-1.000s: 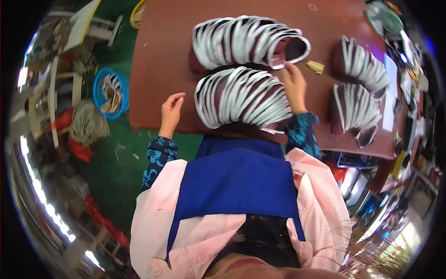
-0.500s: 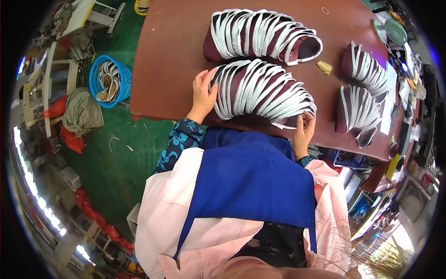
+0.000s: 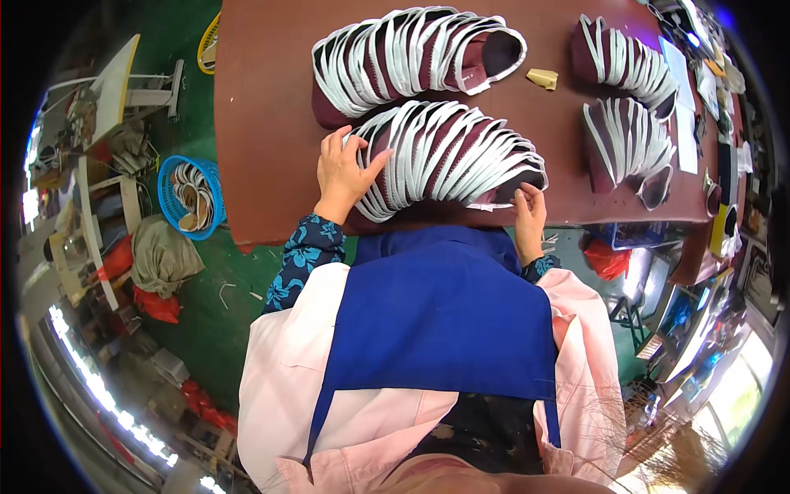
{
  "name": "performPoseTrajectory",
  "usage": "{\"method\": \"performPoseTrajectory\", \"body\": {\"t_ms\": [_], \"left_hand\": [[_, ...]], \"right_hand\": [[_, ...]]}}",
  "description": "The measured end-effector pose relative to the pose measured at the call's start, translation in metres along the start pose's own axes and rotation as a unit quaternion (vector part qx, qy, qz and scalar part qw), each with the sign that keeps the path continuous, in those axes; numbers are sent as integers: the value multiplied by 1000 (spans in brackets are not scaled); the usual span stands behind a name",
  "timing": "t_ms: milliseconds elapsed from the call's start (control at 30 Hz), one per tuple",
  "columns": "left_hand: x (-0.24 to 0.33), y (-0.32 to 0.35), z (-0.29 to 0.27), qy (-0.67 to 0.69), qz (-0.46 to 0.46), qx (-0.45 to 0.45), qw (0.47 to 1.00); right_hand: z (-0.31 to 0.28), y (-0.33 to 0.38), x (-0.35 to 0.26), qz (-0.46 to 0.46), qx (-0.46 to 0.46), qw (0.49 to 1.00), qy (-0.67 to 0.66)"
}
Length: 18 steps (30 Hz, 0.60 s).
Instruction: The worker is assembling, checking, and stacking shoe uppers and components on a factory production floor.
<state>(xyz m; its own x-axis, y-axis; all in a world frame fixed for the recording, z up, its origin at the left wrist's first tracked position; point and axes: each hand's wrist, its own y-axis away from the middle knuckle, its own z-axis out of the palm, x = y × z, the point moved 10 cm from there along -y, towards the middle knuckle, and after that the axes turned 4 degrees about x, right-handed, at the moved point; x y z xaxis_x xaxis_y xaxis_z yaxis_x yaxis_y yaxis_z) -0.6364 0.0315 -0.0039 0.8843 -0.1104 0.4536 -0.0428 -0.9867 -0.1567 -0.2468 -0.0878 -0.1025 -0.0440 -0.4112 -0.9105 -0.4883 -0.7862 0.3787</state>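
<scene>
Both hands' grip flat on the near row of maroon uppers (image 3: 453,156); more uppers in blue basket (image 3: 169,177).

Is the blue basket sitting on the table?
No, the blue basket stands on the green floor, left of the brown table.

A shoe-making workshop: fanned rows of maroon shoe uppers (image 3: 444,156) cover the brown worktable (image 3: 263,123) under the left hand (image 3: 341,173), a blue basket (image 3: 191,198) of parts further left.
</scene>
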Motion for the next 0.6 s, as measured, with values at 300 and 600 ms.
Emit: {"method": "performPoseTrajectory", "body": {"t_ms": [300, 600], "left_hand": [[35, -17, 8, 93, 104, 19, 990], [66, -31, 32, 69, 211, -104, 970]], "right_hand": [[2, -5, 19, 48, -19, 999, 1], [5, -7, 38, 81, -60, 995, 0]]}}
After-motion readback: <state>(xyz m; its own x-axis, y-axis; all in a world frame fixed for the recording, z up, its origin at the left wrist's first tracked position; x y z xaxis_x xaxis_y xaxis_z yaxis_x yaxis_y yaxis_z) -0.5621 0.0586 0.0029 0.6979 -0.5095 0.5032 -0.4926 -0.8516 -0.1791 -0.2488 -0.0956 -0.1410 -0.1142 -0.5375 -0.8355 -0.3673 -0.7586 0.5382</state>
